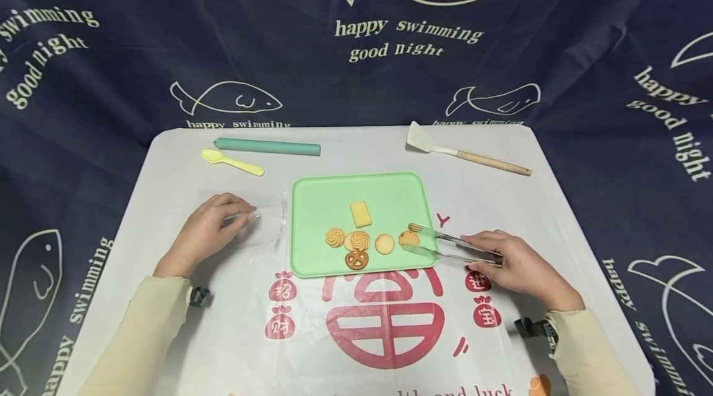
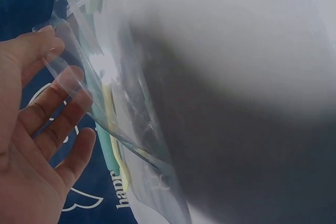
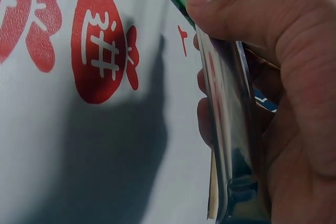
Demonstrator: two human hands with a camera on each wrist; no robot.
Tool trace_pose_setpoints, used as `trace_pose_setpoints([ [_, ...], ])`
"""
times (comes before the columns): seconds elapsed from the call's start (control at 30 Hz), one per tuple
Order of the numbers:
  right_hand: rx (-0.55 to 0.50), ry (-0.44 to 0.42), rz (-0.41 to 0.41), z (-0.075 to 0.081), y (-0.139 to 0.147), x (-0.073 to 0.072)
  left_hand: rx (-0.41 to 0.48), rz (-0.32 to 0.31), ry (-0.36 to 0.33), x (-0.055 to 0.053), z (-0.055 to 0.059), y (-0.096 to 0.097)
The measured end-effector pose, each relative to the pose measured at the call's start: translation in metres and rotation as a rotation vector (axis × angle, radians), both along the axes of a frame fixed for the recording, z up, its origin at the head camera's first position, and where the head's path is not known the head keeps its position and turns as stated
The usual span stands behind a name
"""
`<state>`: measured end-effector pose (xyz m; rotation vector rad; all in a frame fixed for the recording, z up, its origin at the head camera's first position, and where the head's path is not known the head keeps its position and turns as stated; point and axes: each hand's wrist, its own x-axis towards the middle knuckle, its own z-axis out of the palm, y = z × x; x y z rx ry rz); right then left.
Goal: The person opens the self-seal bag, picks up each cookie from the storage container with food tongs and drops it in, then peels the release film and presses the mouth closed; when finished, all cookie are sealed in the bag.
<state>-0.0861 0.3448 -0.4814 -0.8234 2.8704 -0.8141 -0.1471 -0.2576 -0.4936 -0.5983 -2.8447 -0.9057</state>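
Note:
My left hand [image 1: 208, 230] pinches the edge of a clear plastic bag [image 1: 270, 226] to the left of the green tray [image 1: 303, 198]. In the left wrist view, thumb and fingertips hold the bag's film [image 2: 123, 129], the other fingers spread. My right hand [image 1: 518, 265] grips metal tongs [image 3: 226, 87], their arms spread. The tongs' tips reach over the tray's right side, on either side of a round dotted cookie [image 1: 409, 236]. Nearby on the tray lie a plain round cookie [image 1: 384, 244], swirled cookies [image 1: 335, 237], a pretzel-shaped cookie [image 1: 356, 260] and a rectangular biscuit [image 1: 360, 214].
Behind the bag lie a teal stick-shaped roll [image 1: 267, 146] and a yellow spoon [image 1: 239, 165]. A white spatula [image 1: 440, 149] with a wooden handle lies at the back right. Dark blue fabric [image 1: 312, 62] hangs around the white table [image 1: 356, 151].

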Motion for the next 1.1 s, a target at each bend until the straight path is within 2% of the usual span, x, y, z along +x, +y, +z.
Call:
trace_pose_setpoints([
  [0.33,-0.027,0.004,-0.014,0.001,-0.006,-0.005,0.009,0.007,-0.018,0.0,0.001,0.0],
  [0.57,-0.036,-0.033,-0.013,0.002,-0.016,-0.014,0.009,0.009,-0.017,0.001,0.0,-0.001],
  [1.1,0.007,-0.08,-0.012,-0.004,-0.017,-0.016,0.01,0.005,-0.024,0.003,0.0,-0.001],
])
